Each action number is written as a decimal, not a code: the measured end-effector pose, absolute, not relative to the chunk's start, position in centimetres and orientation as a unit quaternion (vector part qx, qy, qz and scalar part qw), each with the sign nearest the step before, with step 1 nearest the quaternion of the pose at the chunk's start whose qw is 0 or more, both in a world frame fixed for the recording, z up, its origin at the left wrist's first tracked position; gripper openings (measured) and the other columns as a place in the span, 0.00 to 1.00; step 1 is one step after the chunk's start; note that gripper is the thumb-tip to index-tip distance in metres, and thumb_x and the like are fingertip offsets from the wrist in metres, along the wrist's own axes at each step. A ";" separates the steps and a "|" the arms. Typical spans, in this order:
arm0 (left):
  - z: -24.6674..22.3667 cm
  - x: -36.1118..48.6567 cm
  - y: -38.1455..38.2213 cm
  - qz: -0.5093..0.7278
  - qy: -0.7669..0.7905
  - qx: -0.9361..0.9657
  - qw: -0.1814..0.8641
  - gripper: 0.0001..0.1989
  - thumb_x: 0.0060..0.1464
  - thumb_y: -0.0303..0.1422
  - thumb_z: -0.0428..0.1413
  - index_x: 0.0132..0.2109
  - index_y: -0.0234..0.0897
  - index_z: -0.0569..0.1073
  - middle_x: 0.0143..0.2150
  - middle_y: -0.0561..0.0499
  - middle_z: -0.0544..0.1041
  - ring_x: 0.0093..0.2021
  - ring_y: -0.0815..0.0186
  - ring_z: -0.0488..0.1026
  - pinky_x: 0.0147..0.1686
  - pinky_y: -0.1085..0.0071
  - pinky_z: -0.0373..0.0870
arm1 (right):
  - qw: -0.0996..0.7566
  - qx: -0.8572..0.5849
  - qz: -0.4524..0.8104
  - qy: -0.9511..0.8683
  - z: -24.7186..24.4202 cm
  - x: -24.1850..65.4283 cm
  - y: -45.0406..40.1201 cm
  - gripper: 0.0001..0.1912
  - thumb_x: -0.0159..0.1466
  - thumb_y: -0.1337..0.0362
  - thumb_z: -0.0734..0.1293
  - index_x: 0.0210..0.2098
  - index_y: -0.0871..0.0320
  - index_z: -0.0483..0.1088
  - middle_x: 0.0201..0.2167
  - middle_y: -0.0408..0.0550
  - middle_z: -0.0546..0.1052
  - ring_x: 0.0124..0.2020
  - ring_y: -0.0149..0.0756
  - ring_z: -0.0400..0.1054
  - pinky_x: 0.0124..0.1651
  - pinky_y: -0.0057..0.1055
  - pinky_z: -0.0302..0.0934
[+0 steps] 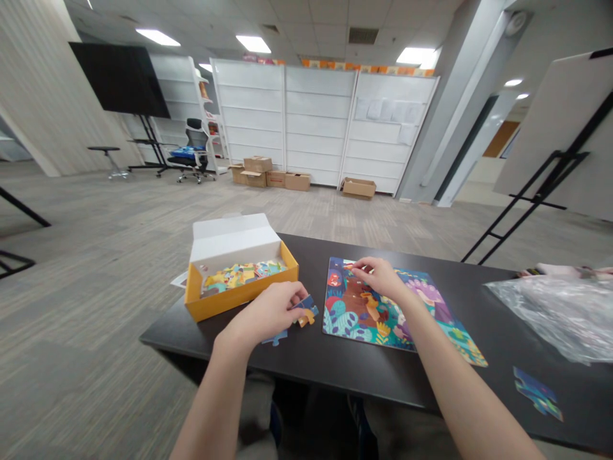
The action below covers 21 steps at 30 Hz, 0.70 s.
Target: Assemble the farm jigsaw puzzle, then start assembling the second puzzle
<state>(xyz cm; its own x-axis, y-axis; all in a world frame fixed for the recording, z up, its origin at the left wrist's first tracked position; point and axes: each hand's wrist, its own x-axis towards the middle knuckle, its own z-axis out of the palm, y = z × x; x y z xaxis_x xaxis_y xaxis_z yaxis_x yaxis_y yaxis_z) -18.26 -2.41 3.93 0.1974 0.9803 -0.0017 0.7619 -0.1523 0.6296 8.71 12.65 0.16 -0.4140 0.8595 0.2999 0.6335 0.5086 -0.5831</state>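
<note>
My left hand is closed with its fingertips on jigsaw puzzle pieces, blue and orange, just above the table beside the box. Another blue puzzle piece lies under that hand, partly hidden. Over the upper left part of a colourful, mostly assembled jigsaw puzzle is my right hand. Its thumb and fingers are pinched together at the puzzle's surface; whether a piece is between them I cannot make out. My right forearm covers part of the puzzle.
A yellow box with its white lid raised holds many puzzle pieces on the left. Joined blue-green pieces lie near the table's right front. Clear plastic bags cover the right end of the black table.
</note>
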 end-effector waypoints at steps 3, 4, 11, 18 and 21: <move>4.4 -18.3 -2.1 0.304 0.583 0.690 0.301 0.10 0.55 0.30 0.55 0.44 0.37 0.74 0.38 0.49 0.80 0.38 0.63 0.79 0.40 0.68 0.77 | 0.292 -0.427 0.313 -0.797 0.7 8.2 11.9 0.13 0.61 0.54 0.68 0.36 0.56 0.79 0.29 0.47 0.81 0.27 0.36 0.71 0.29 0.31 0.64; 4.5 -18.2 -2.0 0.325 0.583 0.677 0.308 0.10 0.54 0.29 0.55 0.45 0.37 0.74 0.38 0.49 0.80 0.38 0.63 0.79 0.40 0.68 0.77 | 0.286 -0.410 0.351 -0.792 1.0 8.0 11.5 0.14 0.60 0.53 0.69 0.36 0.57 0.79 0.30 0.47 0.81 0.27 0.36 0.71 0.29 0.30 0.65; 4.0 -16.1 -1.0 0.387 0.550 0.654 0.346 0.12 0.54 0.26 0.56 0.47 0.37 0.73 0.36 0.50 0.80 0.34 0.66 0.80 0.38 0.70 0.78 | 0.248 -0.292 0.533 -0.754 3.4 6.2 8.9 0.19 0.59 0.50 0.72 0.42 0.58 0.77 0.39 0.49 0.82 0.38 0.35 0.75 0.39 0.29 0.68; 3.9 -14.5 -0.2 0.387 0.524 0.673 0.350 0.10 0.56 0.26 0.56 0.46 0.36 0.74 0.38 0.48 0.83 0.39 0.64 0.81 0.42 0.68 0.78 | 0.220 -0.273 0.553 -0.756 3.3 5.8 8.7 0.21 0.55 0.53 0.76 0.43 0.58 0.76 0.30 0.44 0.80 0.30 0.32 0.74 0.34 0.28 0.67; 3.6 -14.1 0.2 0.394 0.517 0.691 0.316 0.08 0.58 0.27 0.55 0.43 0.37 0.76 0.40 0.49 0.83 0.41 0.64 0.81 0.44 0.68 0.78 | 0.216 -0.264 0.539 -0.770 3.0 5.5 8.8 0.20 0.55 0.54 0.75 0.44 0.57 0.75 0.25 0.40 0.78 0.26 0.30 0.70 0.29 0.26 0.62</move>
<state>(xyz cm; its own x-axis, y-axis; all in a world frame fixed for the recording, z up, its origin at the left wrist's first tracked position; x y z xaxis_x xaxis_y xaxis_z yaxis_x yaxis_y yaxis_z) -14.12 0.19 3.60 0.1547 0.9638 0.2170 0.4667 -0.2649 0.8438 5.50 8.76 2.98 -0.7674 0.6393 0.0484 0.1741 0.2805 -0.9439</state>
